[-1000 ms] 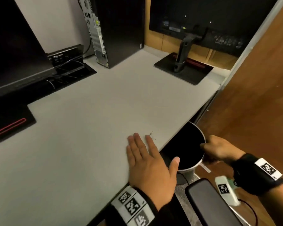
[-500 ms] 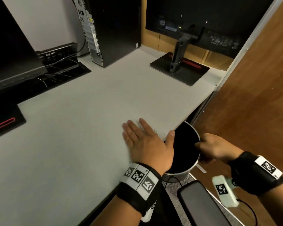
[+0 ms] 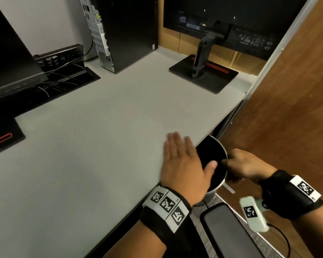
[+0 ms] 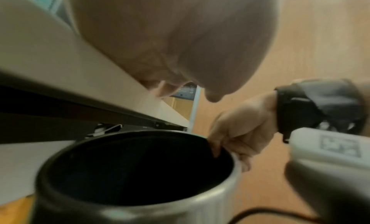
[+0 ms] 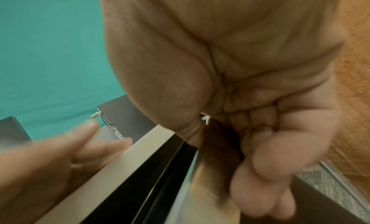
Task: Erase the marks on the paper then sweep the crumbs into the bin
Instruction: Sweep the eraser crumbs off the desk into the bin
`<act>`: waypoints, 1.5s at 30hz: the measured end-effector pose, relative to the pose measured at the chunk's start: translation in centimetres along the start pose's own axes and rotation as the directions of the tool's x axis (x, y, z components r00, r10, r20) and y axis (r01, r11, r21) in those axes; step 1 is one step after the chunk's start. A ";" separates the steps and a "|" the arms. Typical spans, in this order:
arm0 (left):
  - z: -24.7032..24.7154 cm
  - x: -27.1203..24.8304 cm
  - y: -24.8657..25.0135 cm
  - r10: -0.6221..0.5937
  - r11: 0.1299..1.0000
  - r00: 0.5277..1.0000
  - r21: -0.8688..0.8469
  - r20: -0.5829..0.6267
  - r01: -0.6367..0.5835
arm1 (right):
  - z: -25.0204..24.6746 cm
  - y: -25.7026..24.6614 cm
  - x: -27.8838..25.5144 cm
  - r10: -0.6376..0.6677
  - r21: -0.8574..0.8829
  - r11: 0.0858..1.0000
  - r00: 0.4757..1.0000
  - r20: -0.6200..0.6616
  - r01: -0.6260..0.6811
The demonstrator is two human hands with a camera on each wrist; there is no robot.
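At the near right edge of the grey desk, I held the bin just below the desktop, its dark mouth tucked against the edge. The bin was a round metal can with a black liner; judged light, rigid and smooth-walled, so the rim was the sensible place to take it. My right hand pinched that rim on the side away from the desk, thumb inside and fingers curled outside. My left hand lay flat at the desk edge, fingers straight and together, thumb hanging over the bin's mouth, holding nothing. Crumbs: none visible on the desk in the head view; too small to tell in the wrist views. Judged light, loose, prone to scatter. No paper in view.
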State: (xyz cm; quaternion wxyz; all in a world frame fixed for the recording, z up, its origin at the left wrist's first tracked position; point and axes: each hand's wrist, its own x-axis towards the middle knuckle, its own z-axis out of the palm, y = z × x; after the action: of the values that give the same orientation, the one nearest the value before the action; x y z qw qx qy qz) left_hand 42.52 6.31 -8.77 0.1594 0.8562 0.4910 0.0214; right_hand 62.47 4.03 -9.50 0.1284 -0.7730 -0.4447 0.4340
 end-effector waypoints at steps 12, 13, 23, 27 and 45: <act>-0.1 0.2 1.0 0.323 0.935 0.941 -0.122 -0.100 -0.333 | 0.0 0.3 -0.2 -0.007 0.035 0.999 1.000 0.027 0.006; -0.6 -0.1 0.7 0.265 0.948 0.950 -0.137 -0.166 -0.288 | 0.1 0.4 -0.2 -0.001 0.026 1.000 1.000 0.026 0.001; -1.5 -2.5 -2.3 -0.240 0.970 0.966 -0.009 0.094 0.242 | 0.2 0.4 0.1 0.015 0.014 1.000 1.000 0.000 -0.015; -1.2 -1.3 -0.6 0.106 0.975 0.994 -0.199 0.023 -0.100 | 0.3 0.3 0.0 0.019 0.003 1.000 1.000 -0.009 -0.019; 0.8 -0.6 1.7 0.276 0.954 0.960 -0.110 -0.038 -0.278 | 0.1 -0.1 -0.5 0.054 0.087 0.995 0.998 0.014 -0.055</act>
State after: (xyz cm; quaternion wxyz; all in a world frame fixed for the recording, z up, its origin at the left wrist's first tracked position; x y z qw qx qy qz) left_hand 43.81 4.77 -8.96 0.1982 0.9057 0.3658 0.0810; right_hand 62.21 3.65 -9.16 0.1476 -0.7758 -0.4050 0.4608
